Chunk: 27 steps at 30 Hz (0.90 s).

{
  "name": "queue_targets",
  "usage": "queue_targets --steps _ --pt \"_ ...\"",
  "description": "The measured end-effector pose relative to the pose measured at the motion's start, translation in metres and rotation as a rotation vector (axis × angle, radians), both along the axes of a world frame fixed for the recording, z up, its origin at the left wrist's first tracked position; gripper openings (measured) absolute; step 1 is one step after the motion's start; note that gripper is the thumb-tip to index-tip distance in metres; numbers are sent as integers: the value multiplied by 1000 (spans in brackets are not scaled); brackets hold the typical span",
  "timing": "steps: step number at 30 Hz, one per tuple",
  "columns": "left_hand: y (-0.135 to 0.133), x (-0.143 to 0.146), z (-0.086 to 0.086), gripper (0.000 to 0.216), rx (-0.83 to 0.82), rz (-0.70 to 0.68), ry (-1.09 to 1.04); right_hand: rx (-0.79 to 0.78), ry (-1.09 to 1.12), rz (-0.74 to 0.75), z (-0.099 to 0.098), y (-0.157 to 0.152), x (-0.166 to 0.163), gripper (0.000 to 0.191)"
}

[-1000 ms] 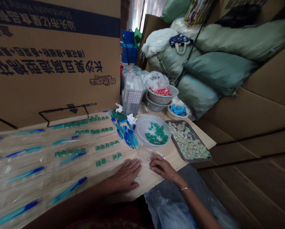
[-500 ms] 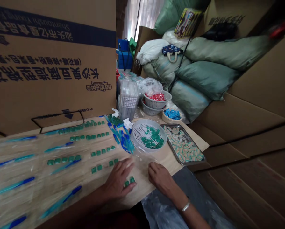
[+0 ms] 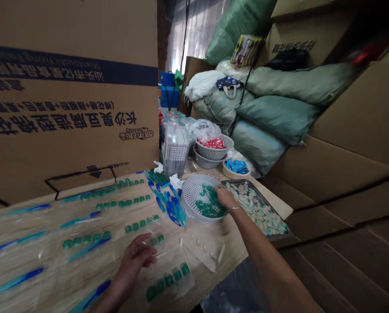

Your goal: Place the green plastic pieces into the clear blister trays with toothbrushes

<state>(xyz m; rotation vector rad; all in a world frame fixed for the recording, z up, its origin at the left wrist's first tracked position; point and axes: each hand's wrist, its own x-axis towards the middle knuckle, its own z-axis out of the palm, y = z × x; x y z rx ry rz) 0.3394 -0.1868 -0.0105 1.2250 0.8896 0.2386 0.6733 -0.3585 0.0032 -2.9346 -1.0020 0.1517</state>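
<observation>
My right hand reaches into the round perforated white tray, its fingers curled among the green wrapped candies; what they hold is hidden. My left hand hovers with fingers loosely spread over the clear plastic sleeves on the cardboard tabletop, nothing visible in it. Just right of it lies a sleeve with a few green candies. Rows of green candies and blue-teal sticks lie in sleeves across the table.
A metal tray of pale wrapped candies sits right of the round tray. Behind are baskets with red sweets, a bowl of blue ones, stacked clear containers. A large printed carton stands left; sacks and cardboard at the right.
My right hand left the table edge and reached forward into the round tray. My left hand drew back leftward, leaving the sleeve with green candies on the table.
</observation>
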Motion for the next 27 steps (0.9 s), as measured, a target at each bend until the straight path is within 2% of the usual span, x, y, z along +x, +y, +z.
queue_targets --steps 3,6,10,14,17,21,22,25,27 --pt "3 -8 1 52 -17 -10 -12 -54 12 -65 -3 17 20 18" --pt "6 -7 1 46 -98 5 -34 -49 12 -54 -7 36 25 26" --pt "6 -3 5 42 -201 30 -75 9 21 -26 -13 56 20 18" --pt "6 -4 12 39 -252 43 -153 122 25 26 -14 59 3 17" --pt "9 -4 13 38 -313 59 -216 244 75 123 -14 48 -26 16" --pt "9 1 8 39 -353 87 -263 639 366 311 -12 19 -90 4" --pt "7 2 6 38 -354 81 -270 685 403 344 -10 12 -107 3" --pt "-1 6 2 33 -320 38 -266 613 378 433 1 4 -147 15" --pt "-7 6 1 29 -284 7 -245 558 344 470 9 5 -161 21"
